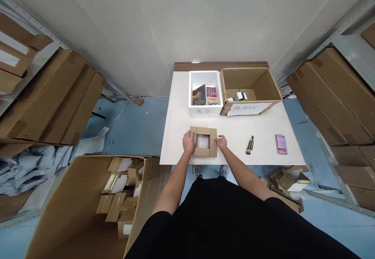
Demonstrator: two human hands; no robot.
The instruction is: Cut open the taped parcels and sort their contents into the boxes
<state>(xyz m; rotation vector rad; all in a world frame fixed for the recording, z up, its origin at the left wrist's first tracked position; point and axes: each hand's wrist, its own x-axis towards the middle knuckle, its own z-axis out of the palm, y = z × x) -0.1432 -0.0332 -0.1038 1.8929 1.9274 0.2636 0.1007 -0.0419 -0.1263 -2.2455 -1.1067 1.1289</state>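
Note:
A small cardboard box (202, 152) lies near the front edge of the white-topped table, its flaps folded outward. Through its opening shows a pale pinkish flat item (202, 141) that I cannot identify. My left hand (189, 142) is closed on the box's left side. On the opposite side, the fingers of my right hand (221, 142) grip the edge of the right flap. To the right of my right hand lies a black and yellow box cutter (250, 145), touched by neither hand.
At the back of the table (175, 114) stand a white bin (204, 112) with books and a larger open carton (265, 109) with a small box inside. A blurred pink item (281, 144) lies at right. A huge carton (64, 196) of small boxes stands on the floor at left.

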